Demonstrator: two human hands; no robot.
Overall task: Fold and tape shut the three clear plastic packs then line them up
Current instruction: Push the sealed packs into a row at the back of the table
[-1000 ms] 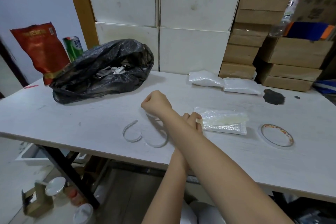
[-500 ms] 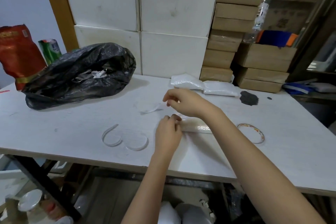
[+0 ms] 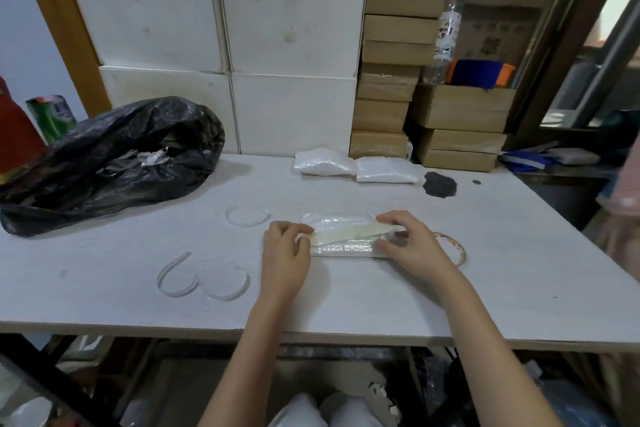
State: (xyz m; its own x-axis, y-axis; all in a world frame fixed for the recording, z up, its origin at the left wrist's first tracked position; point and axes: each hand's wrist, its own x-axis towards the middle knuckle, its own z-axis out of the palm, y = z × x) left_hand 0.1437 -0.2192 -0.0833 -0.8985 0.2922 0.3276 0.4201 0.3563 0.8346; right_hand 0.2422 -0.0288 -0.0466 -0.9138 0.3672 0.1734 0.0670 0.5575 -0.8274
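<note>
A clear plastic pack lies flat on the white table in front of me. My left hand pinches its left end and my right hand holds its right end between thumb and fingers. A yellowish strip of tape runs along the pack's top between the two hands. Two folded white packs lie side by side at the table's back. A roll of tape lies just right of my right hand, partly hidden by it.
A black rubbish bag with paper strips sits at the left. Curled backing strips lie on the table left of the pack. White boxes and stacked cardboard boxes line the back. A dark stain marks the table's right rear.
My right hand has come back from the left and taken the pack's right end. The pack now lies flat with a tape strip along its top. The view has shifted left.
</note>
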